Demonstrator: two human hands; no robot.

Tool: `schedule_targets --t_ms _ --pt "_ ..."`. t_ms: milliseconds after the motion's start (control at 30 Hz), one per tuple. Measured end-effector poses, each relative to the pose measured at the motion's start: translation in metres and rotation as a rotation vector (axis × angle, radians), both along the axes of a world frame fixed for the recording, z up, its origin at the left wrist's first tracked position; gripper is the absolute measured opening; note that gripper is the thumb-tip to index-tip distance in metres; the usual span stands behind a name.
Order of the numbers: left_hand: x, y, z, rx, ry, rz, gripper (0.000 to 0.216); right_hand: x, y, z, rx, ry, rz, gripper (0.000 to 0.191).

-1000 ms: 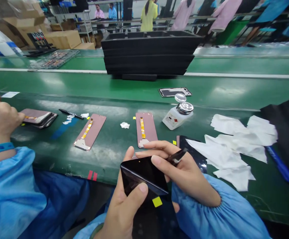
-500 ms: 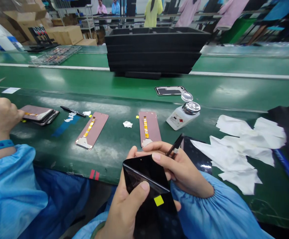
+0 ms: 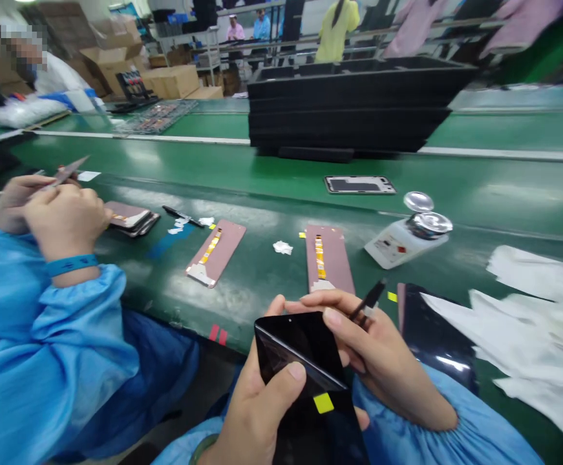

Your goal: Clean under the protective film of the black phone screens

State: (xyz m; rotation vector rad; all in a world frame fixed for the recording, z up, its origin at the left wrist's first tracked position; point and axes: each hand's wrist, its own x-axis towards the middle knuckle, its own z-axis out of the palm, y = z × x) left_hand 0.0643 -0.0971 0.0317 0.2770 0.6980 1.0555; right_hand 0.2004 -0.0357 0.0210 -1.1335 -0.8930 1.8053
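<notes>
My left hand (image 3: 267,403) is wrapped round a black phone screen (image 3: 305,352), its thumb lying on the glass. The screen is glossy and carries a yellow sticker (image 3: 323,403) near its middle. My right hand (image 3: 366,339) is at the screen's upper right edge, thumb and fingers on that edge. Slim black tweezers (image 3: 368,301) are tucked in that hand, tips pointing up and away. Just beyond, a pink-backed phone screen (image 3: 332,255) with an orange flex cable lies on the green bench. Beside my right hand lies another dark screen (image 3: 439,349), partly under white cloths.
A white bottle with a metal lid (image 3: 407,239) stands at the right, left of the white cloths (image 3: 543,323). Another pink-backed screen (image 3: 225,248), a phone frame (image 3: 359,185) and stacked black trays (image 3: 349,110) sit farther off. A co-worker's hands (image 3: 63,206) hold a thin blade-like piece at the left.
The camera view has turned left, so the bench things appear farther right and more of the co-worker shows. Both my hands keep nearly the same hold on the screen.
</notes>
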Motion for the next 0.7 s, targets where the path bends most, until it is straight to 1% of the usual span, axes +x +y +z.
schedule_targets --t_ms 100,167,267,333,367,400,467,533,567,633,700 --pt "-0.012 -0.004 -0.009 -0.003 0.015 0.085 0.081 -0.005 0.0 -0.017 0.202 -0.143 -0.037 0.034" --pt "-0.019 -0.004 -0.015 -0.021 0.068 0.164 0.078 -0.005 0.0 -0.029 0.306 -0.211 -0.003 0.032" --pt "-0.027 0.0 -0.024 -0.068 0.164 0.273 0.071 -0.005 -0.005 -0.039 0.329 -0.245 0.07 0.031" --pt "-0.03 0.005 -0.029 -0.083 0.188 0.323 0.065 -0.006 -0.012 -0.042 0.338 -0.297 0.067 0.031" --pt "-0.031 0.006 -0.031 -0.082 0.185 0.338 0.061 -0.008 -0.015 -0.043 0.378 -0.346 0.055 0.031" --pt "-0.032 0.008 -0.032 -0.076 0.179 0.35 0.057 -0.01 -0.017 -0.044 0.455 -0.409 0.051 0.03" --pt "-0.032 0.008 -0.036 -0.057 0.164 0.366 0.053 -0.014 -0.018 -0.048 0.703 -0.545 0.069 0.031" --pt "-0.031 0.008 -0.038 -0.048 0.155 0.396 0.058 -0.018 -0.015 -0.053 0.963 -0.64 0.103 0.033" --pt "-0.03 0.007 -0.04 -0.04 0.151 0.408 0.061 -0.02 -0.013 -0.056 1.05 -0.667 0.11 0.032" --pt "-0.029 0.005 -0.042 0.027 0.144 0.401 0.063 -0.023 -0.009 -0.06 1.13 -0.676 0.096 0.027" --pt "-0.027 0.004 -0.043 0.161 0.115 0.352 0.062 -0.025 -0.008 -0.06 1.146 -0.646 0.049 0.018"
